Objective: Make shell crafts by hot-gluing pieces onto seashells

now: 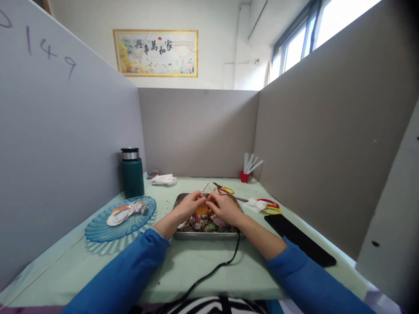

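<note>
Ideally, left hand (190, 204) and right hand (223, 208) work low and steady at the round orange piece (202, 209) over the rectangular silver metal tray (206, 236); whether the bunched fingers (199, 197) pinch it, I cannot tell.

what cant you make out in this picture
Head view: whether the left hand and right hand hold anything; their own fingers hide it.
Head view: part of the metal tray's contents, behind both hands.
Head view: the black cable's near end, lost toward the bottom edge.
Head view: the wall poster's small print, too tiny.
</note>
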Motion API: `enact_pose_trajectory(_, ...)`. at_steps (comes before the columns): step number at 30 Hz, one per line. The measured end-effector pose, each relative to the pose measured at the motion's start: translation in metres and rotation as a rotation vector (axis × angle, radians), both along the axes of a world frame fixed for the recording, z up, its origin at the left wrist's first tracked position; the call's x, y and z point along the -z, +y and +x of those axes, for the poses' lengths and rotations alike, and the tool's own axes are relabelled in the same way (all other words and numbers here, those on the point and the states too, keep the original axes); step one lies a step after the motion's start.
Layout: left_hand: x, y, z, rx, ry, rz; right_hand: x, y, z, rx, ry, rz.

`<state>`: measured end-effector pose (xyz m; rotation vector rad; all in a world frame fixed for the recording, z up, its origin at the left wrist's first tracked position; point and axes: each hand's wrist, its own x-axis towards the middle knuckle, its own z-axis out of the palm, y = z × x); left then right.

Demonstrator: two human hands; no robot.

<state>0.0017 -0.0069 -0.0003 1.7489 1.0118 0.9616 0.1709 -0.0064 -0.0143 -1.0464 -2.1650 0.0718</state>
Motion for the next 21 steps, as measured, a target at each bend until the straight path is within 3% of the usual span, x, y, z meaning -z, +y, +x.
enact_pose_trajectory(13, 0.0007, 0.0011, -0.0005, 0.003, -0.012, 0.018, -0.0005, -0.0005, 0.0003, 0.037, -0.032, 0.025)
enact_pose_trajectory(21, 0.0036, 0.0054, -0.0005, -0.062, 0.083, 0.141, 0.0012, 0.0026, 0.0005, 0.058, -0.032, 0.027)
